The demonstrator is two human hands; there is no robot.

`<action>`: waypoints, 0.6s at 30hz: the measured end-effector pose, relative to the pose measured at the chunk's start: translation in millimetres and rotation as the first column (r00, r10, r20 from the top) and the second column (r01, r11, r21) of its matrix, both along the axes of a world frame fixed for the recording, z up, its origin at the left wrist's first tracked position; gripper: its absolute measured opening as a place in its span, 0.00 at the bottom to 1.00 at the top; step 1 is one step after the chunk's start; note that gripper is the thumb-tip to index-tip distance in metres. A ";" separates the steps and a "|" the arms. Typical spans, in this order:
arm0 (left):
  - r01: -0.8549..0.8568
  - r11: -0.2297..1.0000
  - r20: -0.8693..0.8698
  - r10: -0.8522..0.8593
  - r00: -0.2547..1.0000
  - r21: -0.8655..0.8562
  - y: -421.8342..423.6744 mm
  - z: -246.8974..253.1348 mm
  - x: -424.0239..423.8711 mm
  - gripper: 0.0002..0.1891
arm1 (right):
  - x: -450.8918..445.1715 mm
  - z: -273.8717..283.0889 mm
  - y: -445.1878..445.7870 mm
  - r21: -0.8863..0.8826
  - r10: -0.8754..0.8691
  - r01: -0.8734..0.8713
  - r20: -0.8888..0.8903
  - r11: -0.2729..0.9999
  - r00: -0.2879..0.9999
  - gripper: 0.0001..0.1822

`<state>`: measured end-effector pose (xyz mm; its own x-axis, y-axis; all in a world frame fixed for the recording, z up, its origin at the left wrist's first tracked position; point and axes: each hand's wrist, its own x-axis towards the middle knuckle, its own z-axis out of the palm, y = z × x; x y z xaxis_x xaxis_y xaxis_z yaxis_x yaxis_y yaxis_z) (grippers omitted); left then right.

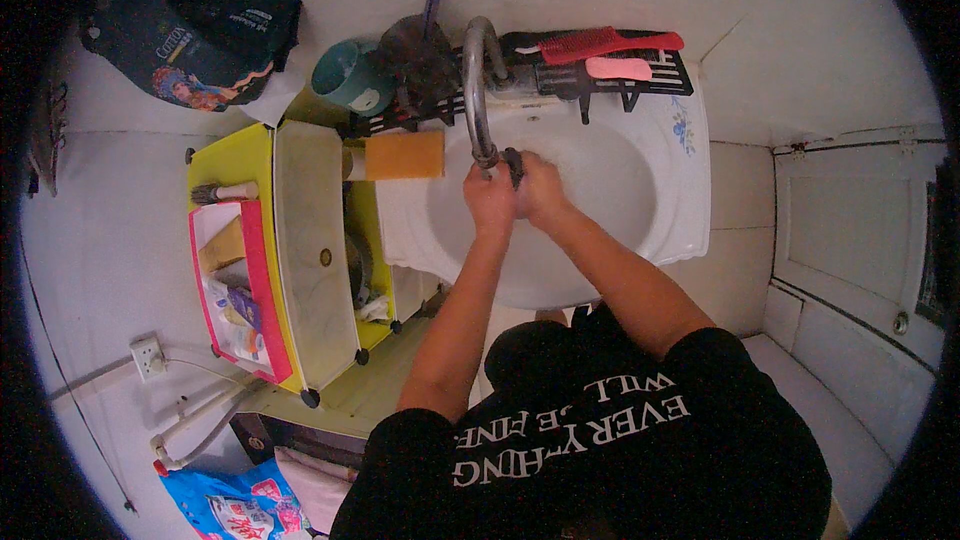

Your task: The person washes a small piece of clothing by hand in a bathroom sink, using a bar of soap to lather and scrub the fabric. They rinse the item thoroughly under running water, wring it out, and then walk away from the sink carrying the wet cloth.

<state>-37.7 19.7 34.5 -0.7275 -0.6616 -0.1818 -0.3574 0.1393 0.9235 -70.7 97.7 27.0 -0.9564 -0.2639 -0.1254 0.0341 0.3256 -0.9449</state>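
My left hand [491,198] and my right hand [540,186] are close together over a white ceramic washbasin [607,187], just under the spout end of a curved metal faucet [474,82]. Between them is a small dark item [514,165], its kind unclear; the right hand's fingers close around it. The left hand's fingers are curled against it, near the spout, and whether they grip it cannot be told. The undersides of both hands are hidden.
Behind the basin, a black rack [679,78] carries a red comb [615,44] and a pink bar-like item [619,68]. A teal cup [349,78] and an orange block [405,155] lie to the left. A yellow-framed cabinet [281,240] with a pink-edged tray [274,285] stands further left.
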 end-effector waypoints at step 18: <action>0.559 0.707 -0.164 -0.548 0.821 0.433 84.9 3.3 65.8 0.24 | 17.8 14.0 146.4 -0.223 0.057 0.075 0.532 0.972 0.845 0.35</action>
<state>28.1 104.6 37.8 -0.9445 0.0117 -0.3283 -0.3273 -0.1189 0.9374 -52.8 244.1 41.0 -0.7614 -0.3394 -0.5523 0.5537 0.1027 -0.8264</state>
